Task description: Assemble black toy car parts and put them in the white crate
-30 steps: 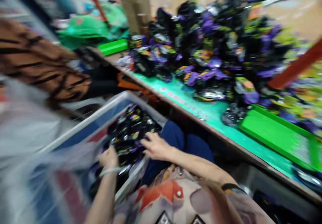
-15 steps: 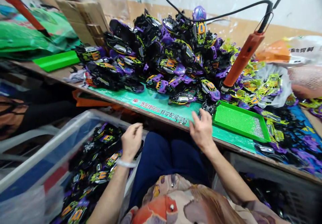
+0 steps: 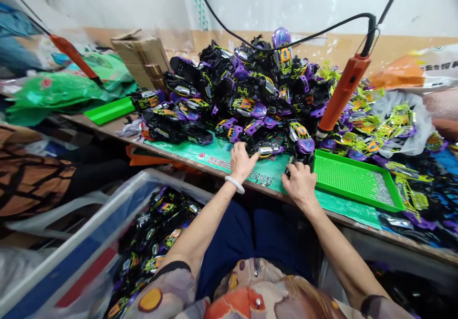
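Note:
A tall heap of black, purple and yellow toy car parts (image 3: 250, 90) covers the green mat (image 3: 214, 154) on the workbench. My left hand (image 3: 241, 161) lies on the mat at the foot of the heap, its fingers reaching onto a silver and black toy piece (image 3: 268, 148). My right hand (image 3: 300, 183) rests beside it, fingers bent over a small black part (image 3: 298, 159) at the corner of the green tray (image 3: 354, 180). A pale bracelet sits on my left wrist.
An orange power screwdriver (image 3: 339, 97) hangs on a cable over the tray. A clear bin (image 3: 107, 228) of finished toy parts stands at my lower left. A cardboard box (image 3: 143, 61), green bags and another orange tool lie at the back left. Loose yellow-green parts spread right.
The view swung up from the bin to the bench. Both hands left the bin; my left hand moved up onto the mat at the heap, and my right settled by the tray.

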`<state>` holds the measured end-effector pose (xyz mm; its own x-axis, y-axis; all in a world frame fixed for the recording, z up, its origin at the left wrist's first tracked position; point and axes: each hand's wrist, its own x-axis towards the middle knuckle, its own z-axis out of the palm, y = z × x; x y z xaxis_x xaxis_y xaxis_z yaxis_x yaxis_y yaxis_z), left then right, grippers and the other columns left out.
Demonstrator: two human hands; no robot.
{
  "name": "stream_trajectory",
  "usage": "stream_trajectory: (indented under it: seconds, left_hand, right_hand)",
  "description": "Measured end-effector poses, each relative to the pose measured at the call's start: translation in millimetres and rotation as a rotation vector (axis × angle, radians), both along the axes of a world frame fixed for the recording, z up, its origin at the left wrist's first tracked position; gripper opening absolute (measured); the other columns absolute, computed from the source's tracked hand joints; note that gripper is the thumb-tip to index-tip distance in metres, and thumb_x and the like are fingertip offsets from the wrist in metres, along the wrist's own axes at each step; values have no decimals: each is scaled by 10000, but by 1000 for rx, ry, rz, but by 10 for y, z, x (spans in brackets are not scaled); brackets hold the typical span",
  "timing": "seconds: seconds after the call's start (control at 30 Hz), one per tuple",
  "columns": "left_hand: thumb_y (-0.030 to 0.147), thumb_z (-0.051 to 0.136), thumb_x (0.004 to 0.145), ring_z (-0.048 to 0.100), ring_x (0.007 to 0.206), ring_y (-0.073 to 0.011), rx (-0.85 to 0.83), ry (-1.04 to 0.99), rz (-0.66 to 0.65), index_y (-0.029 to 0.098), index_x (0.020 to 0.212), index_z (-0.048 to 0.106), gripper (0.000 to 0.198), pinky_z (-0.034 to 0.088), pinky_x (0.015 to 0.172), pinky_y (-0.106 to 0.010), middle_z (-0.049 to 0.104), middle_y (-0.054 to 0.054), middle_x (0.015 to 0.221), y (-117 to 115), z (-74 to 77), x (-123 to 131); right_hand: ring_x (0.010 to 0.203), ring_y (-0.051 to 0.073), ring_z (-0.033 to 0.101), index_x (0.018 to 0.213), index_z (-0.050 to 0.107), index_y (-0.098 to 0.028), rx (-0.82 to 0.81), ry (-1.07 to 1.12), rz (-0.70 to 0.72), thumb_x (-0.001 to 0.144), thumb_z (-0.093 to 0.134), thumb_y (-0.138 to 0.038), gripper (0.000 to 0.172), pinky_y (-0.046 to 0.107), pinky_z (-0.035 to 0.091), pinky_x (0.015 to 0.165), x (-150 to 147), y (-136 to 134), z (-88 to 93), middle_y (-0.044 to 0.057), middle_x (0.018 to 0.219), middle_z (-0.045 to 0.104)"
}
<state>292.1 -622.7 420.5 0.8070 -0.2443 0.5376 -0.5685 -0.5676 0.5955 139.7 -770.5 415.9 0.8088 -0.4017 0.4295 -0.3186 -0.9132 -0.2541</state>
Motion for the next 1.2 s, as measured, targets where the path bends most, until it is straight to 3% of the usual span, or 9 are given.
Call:
stream_trajectory:
  seconds: [0.13,0.33,0.4,0.47,0.6,0.77,0.9,1.07,1.2]
  left_hand:
    - [288,801,696,544,1134,-332,-20,47,-22,154,1158,536,549,416,989,-457,572,-154,1168,-87,-117,79]
    - [198,773,695,599,978,-282,91,135,-136,143,1093,618,430,467,896,-407,610,-113,1029,2,-23,201]
    - [198,768,687,594,942,-262,152,120,-226,154,1016,671,346,473,888,-396,593,-90,994,126,58,212]
    - [196,749,691,583,934,-243,175,90,-308,167,944,701,259,475,893,-387,571,-76,988,294,122,212]
    - [148,689,699,562,1029,-226,123,55,-404,167,888,703,191,458,962,-376,546,-83,1056,701,111,165]
    - [124,634,714,486,1247,-239,48,132,-428,174,882,683,182,382,1096,-417,487,-114,1284,1084,-58,44]
    - [141,606,733,468,1285,-247,-5,198,-531,166,829,652,110,361,1113,-433,511,-115,1296,1165,-41,17]
    - [171,637,727,534,1206,-237,-101,367,-711,159,769,630,44,374,1085,-415,555,-106,1263,1131,35,73]
    - [159,666,685,565,1133,-213,-260,507,-692,152,713,605,68,406,1031,-383,574,-93,1236,1126,-59,128]
  right_hand:
    - [924,249,609,1010,729,-194,427,-244,127,832,587,-340,270,389,494,793,-97,0,141,97,1024,694]
    - [623,148,568,895,707,-158,1390,-446,90,581,765,-438,425,254,435,509,-284,-145,238,42,814,689]
    - [573,123,545,873,702,-164,1596,-472,57,505,805,-382,441,224,396,458,-358,-152,234,19,783,674]
    - [533,105,524,875,704,-168,1671,-483,54,480,827,-342,448,213,379,441,-439,-136,210,6,752,665]
    - [647,140,601,961,717,-190,1523,-458,192,566,846,-331,439,255,472,554,-624,-114,71,35,839,709]
    - [807,190,633,1101,721,-227,1134,-356,305,673,807,-348,453,311,511,679,-791,-152,-126,52,963,719]
    - [787,189,631,1099,731,-231,837,-313,302,748,738,-377,380,304,514,658,-839,-69,-112,41,951,710]
    - [815,201,659,1165,700,-209,706,-397,274,822,699,-386,386,347,545,747,-860,179,-104,62,1021,720]
    - [921,232,668,1221,657,-208,571,-489,310,855,680,-316,382,393,544,835,-853,303,-172,83,1127,698]
